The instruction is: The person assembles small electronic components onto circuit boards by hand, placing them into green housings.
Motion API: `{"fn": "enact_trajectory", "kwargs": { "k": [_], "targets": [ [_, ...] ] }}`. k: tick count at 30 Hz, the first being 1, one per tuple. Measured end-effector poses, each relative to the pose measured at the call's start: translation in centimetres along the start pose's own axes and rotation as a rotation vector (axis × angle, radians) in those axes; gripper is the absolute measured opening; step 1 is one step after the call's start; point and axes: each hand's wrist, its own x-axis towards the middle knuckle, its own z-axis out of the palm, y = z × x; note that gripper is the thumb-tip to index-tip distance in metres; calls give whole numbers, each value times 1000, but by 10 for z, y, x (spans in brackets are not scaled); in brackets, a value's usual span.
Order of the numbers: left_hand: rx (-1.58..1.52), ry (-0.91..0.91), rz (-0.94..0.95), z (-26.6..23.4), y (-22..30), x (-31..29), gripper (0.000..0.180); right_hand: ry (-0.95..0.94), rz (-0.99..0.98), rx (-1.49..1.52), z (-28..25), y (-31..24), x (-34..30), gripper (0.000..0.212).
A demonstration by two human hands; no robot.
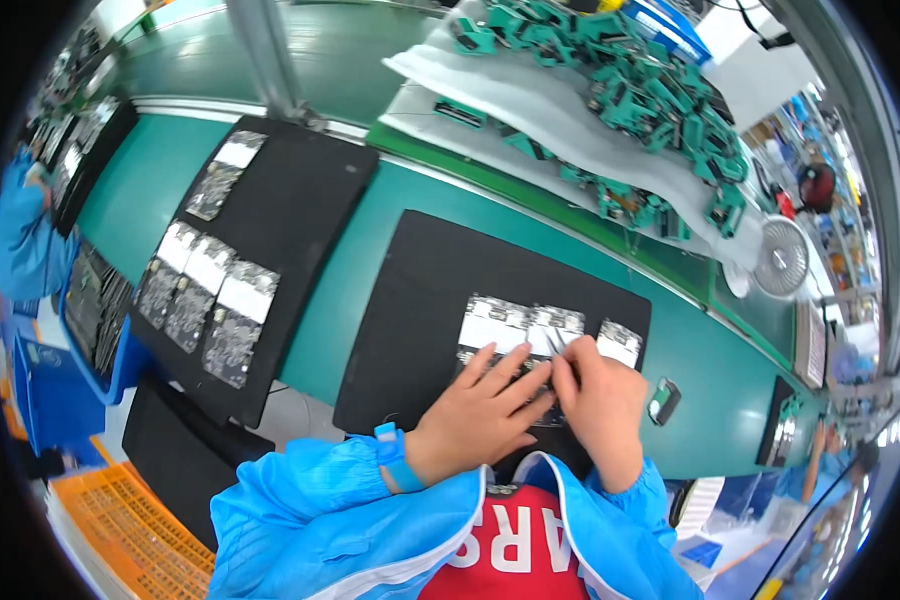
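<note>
My left hand (478, 408) lies with its fingers spread over the lower part of circuit boards, a blue strap around its wrist. My right hand (604, 398) is closed on slim metal tweezers (554, 342), whose tips point at the middle board. White-topped circuit boards are grouped here: a left circuit board (494, 322), a middle circuit board (560, 318) and a right circuit board (620, 341). They rest on a black mat (420, 290). Both hands hide the boards' lower parts, and the exact spot under the tweezers is too small to make out.
To the left, another black mat (305, 190) carries several circuit boards (240, 300). Green parts (660, 110) heap on white foam on a raised shelf behind. A small green-and-black part (663, 401) lies right of my mat; a white fan (782, 256) stands farther right. Other people work at both sides.
</note>
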Motion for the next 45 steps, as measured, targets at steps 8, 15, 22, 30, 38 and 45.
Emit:
{"fn": "enact_trajectory", "kwargs": {
  "k": [8, 15, 22, 30, 38, 45],
  "targets": [
    [-15, -43, 2, -4, 2, 1, 55, 83, 19, -63, -6, 9, -2, 14],
    [-18, -41, -1, -1, 2, 0, 54, 30, 4, -45, 2, 7, -1, 12],
    [-12, -39, -2, 1, 1, -1, 57, 21, -20, -7, 3, 7, -1, 19],
    [-45, -18, -4, -4, 1, 0, 56, 50, -78, -183, 0, -3, 2, 16],
    [0, 129, -52, -18, -5, -15, 60, 0, -78, 0, -7, -20, 7, 11],
    [-29, 88, -138, -26, -15, -35, 57, -46, -162, 7, 13, -48, 23, 14]
  ]
}}
